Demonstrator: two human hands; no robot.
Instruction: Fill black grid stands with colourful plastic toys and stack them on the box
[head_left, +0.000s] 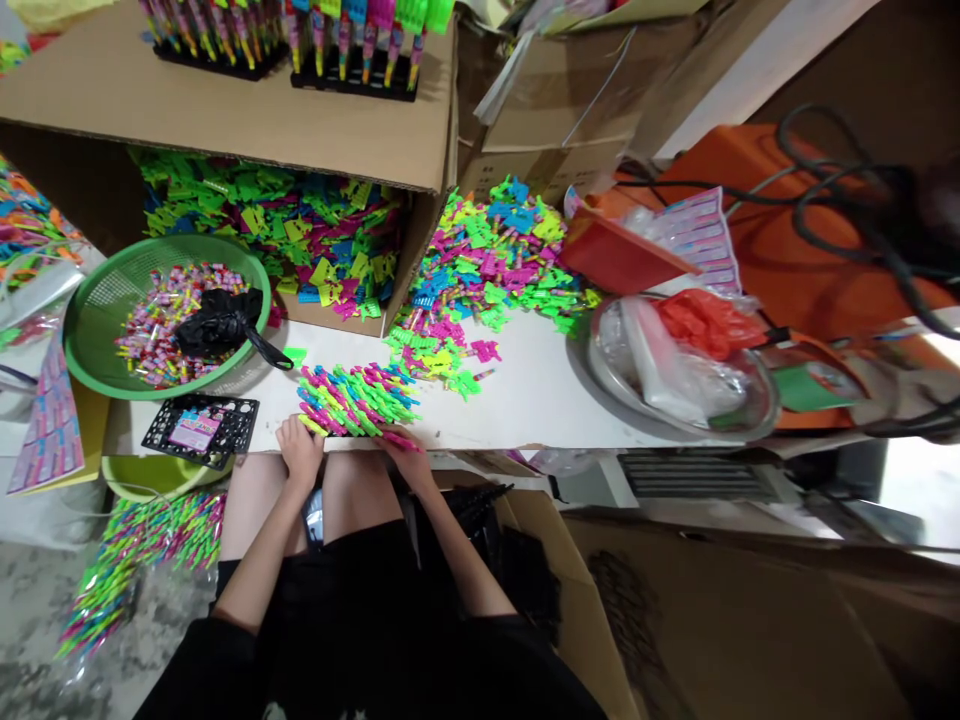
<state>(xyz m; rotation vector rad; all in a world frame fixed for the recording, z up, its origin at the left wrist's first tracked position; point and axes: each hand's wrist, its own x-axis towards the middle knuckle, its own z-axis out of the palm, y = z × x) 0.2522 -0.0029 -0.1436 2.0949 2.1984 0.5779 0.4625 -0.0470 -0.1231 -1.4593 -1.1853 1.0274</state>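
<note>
A dense block of bright plastic candy toys (358, 398), in pink, green, blue and yellow, lies slanted in rows at the white table's front edge. A dark edge shows beneath it, perhaps a black rack. My left hand (301, 450) is at the block's front left corner, its fingers curled against a yellow toy. At the front right corner my right hand (409, 462) is closed on a pink toy (399, 440). Behind the block, a loose heap of similar toys (487, 265) spreads over the table.
A green basket (79, 350) of small wrapped candies and a black bag stands left, behind a black rack (241, 425) with a printed card. An open cardboard box (360, 140) holds more toys, with filled racks on top. A metal bowl (766, 410) of plastic bags stands right.
</note>
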